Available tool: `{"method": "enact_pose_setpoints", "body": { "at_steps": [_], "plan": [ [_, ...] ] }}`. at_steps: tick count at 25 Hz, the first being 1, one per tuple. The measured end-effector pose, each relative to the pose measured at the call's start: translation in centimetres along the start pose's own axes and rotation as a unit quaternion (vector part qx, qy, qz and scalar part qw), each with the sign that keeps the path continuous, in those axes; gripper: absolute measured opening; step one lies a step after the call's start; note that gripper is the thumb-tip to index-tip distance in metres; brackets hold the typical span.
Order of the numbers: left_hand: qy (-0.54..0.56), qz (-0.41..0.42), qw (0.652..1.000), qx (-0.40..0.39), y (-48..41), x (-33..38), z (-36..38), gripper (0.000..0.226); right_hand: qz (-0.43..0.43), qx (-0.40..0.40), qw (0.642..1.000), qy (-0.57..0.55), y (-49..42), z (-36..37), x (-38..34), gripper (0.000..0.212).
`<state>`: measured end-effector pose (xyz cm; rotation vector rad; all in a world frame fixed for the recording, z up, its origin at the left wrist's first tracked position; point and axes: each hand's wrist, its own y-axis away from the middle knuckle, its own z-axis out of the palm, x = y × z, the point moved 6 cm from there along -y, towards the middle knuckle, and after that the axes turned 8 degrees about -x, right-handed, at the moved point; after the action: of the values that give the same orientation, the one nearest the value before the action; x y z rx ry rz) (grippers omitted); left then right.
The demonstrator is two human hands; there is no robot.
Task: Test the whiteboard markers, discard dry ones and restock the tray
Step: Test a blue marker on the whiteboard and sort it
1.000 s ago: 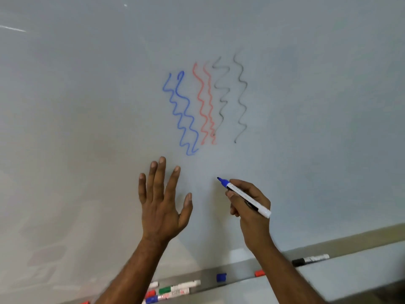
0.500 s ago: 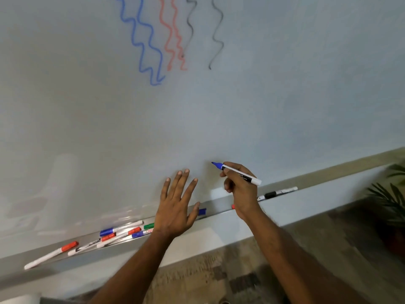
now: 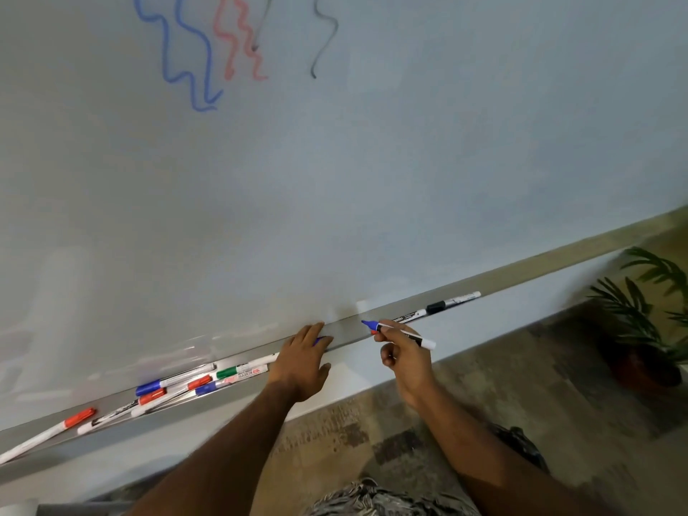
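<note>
While the right hand keeps the uncapped blue marker pinched between thumb and fingertips, both hands have dropped from the whiteboard to the tray within the last second. The marker's tip is off the board, pointing left, just above the tray's middle stretch.

The left hand was spread flat on the board a second ago. It now lies with its fingers stretched over the tray's middle, on a blue cap that peeks out beneath them. The thumb is apart and no pinch on the cap is visible yet. A red cap sits in the tray just beside the right hand.

The view has tilted down, so only the lower ends of the blue squiggles, red squiggles and black squiggles show at the board's top edge.

Judgement: the blue lines look solid, so this marker passes. The testing stroke looks finished and recapping is the step in hand. The cap needs picking up and pushing onto the tip.

A black marker lies toward the tray's right end. A loose bunch of markers and a green marker lie left of the left hand. A red-capped marker lies at the far left end. Which of these are already tested cannot be told.
</note>
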<state>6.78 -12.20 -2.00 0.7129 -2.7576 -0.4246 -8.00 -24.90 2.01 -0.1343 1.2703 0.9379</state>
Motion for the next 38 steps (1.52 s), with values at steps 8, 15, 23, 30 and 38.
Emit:
{"method": "enact_pose_setpoints", "body": {
  "at_steps": [8, 15, 23, 30, 38],
  "plan": [
    [0.016, -0.025, 0.998, -0.06, -1.9, 0.7, 1.9, 0.052, 0.051, 0.04, 0.998, 0.011, -1.2, -2.7, 2.1, 0.016],
    [0.077, -0.017, 0.997, 0.007, -2.9, -0.1, 1.7, 0.031, 0.051, 0.046, 0.998, 0.01, -1.9, -3.4, 1.6, 0.014],
    [0.353, -0.017, 0.924, 0.145, -1.2, 1.5, -2.4, 0.043, 0.029, 0.037, 0.999, 0.013, -1.8, -3.0, 1.0, 0.01],
    [0.39, 0.008, 0.907, 0.161, -0.1, 3.2, -4.2, 0.048, 0.011, 0.015, 0.997, 0.068, -1.7, -1.4, 1.0, 0.006],
    [0.341, 0.063, 0.926, 0.152, 0.5, 4.5, -4.8, 0.036, 0.021, 0.013, 0.991, 0.128, -1.5, -1.2, 1.5, 0.01]
  ]
}}
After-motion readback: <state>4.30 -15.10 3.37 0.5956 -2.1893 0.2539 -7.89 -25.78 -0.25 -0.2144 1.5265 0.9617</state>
